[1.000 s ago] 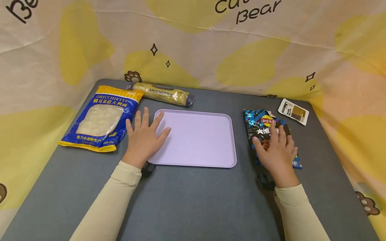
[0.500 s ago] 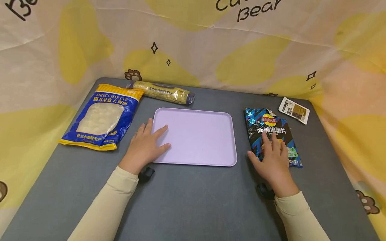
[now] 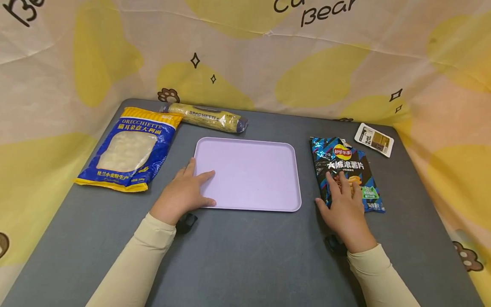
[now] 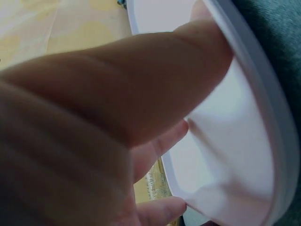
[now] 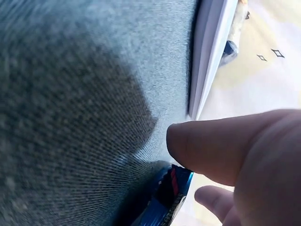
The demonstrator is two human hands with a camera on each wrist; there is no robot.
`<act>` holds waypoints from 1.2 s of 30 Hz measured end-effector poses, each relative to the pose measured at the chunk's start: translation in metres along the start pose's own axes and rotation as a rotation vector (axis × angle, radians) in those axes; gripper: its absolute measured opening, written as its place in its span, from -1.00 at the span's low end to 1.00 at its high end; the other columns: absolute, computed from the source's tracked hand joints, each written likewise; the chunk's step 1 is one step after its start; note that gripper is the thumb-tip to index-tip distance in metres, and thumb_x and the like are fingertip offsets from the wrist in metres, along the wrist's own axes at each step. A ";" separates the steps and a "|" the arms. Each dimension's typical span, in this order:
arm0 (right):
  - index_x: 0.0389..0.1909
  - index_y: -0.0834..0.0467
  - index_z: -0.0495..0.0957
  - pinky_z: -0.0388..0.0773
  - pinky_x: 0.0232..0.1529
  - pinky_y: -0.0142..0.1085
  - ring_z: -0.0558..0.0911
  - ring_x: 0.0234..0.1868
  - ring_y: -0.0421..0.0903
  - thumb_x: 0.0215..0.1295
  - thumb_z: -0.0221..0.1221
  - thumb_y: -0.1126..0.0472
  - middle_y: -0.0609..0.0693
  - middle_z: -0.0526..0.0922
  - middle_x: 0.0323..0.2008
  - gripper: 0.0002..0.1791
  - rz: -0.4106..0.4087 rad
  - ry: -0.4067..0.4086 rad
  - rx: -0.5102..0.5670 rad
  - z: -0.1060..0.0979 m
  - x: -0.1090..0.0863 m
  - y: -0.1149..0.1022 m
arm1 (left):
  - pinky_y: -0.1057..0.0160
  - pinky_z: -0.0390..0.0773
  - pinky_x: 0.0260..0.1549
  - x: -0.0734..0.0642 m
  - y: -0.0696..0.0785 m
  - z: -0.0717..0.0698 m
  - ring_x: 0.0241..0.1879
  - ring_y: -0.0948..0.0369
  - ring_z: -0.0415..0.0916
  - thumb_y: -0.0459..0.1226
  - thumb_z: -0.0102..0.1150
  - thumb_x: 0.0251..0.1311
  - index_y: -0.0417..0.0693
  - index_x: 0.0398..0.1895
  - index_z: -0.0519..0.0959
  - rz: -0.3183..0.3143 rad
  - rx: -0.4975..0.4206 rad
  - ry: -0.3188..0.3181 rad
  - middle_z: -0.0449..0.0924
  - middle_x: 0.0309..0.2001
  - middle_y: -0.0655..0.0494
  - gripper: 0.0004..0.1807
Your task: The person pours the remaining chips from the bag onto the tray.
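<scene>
My left hand (image 3: 180,194) is spread at the left end of a flat lilac tray (image 3: 249,177). Its thumb lies along the near-left rim, with the index finger reaching over the tray's surface. In the left wrist view the thumb (image 4: 155,75) crosses just inside the raised rim, and other fingertips show beyond it. My right hand (image 3: 345,217) has its fingers extended over the lower half of a black and blue bag of potato chips (image 3: 345,155). Seen from the right wrist, the thumb (image 5: 207,146) points past the bag's edge (image 5: 164,200).
An orecchiette pasta bag (image 3: 128,151) in blue and yellow lies left of the tray. Behind it is a spaghetti packet (image 3: 209,117), touching that bag's top corner. A small white-edged packet (image 3: 374,140) sits at the far right of the grey table (image 3: 249,260). Patterned cloth (image 3: 245,55) hangs behind.
My left hand has drawn back toward me, its fingers lowering to the tray's left edge. The right hand has also slid nearer, uncovering more of the chip bag.
</scene>
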State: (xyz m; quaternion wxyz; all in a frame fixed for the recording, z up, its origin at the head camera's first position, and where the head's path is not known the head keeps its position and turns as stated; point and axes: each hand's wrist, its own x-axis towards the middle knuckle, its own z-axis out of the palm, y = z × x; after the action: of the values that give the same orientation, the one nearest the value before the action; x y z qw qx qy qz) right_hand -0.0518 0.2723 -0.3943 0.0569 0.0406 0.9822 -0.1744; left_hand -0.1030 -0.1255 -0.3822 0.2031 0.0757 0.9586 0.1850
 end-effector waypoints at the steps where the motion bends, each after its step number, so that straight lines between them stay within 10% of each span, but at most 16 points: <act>1: 0.70 0.15 0.03 -0.09 0.31 0.64 -0.19 0.53 0.65 0.49 0.26 0.04 0.41 -0.18 0.65 -0.09 0.000 -0.003 -0.006 0.000 0.000 0.000 | -0.56 0.21 0.27 0.000 0.000 -0.001 0.56 -0.47 -0.12 0.04 0.57 0.15 0.11 0.61 0.37 -0.001 0.002 -0.006 -0.32 0.67 -0.42 -0.04; 36: 0.56 0.26 0.33 0.22 0.30 0.49 0.27 0.37 0.68 0.28 0.11 0.53 0.49 0.28 0.48 -0.24 -0.060 0.007 -0.125 0.000 -0.002 -0.002 | -0.49 0.34 0.25 0.001 0.013 -0.002 0.44 -0.52 0.13 -0.14 0.62 0.12 -0.08 0.46 0.54 0.069 0.025 0.029 0.14 0.56 -0.46 -0.19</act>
State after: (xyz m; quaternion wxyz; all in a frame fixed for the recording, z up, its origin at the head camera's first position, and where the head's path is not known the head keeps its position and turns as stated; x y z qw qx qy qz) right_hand -0.0499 0.2705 -0.3933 0.0506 0.0080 0.9921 -0.1143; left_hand -0.1034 -0.1141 -0.3758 0.1818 0.1085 0.9604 0.1809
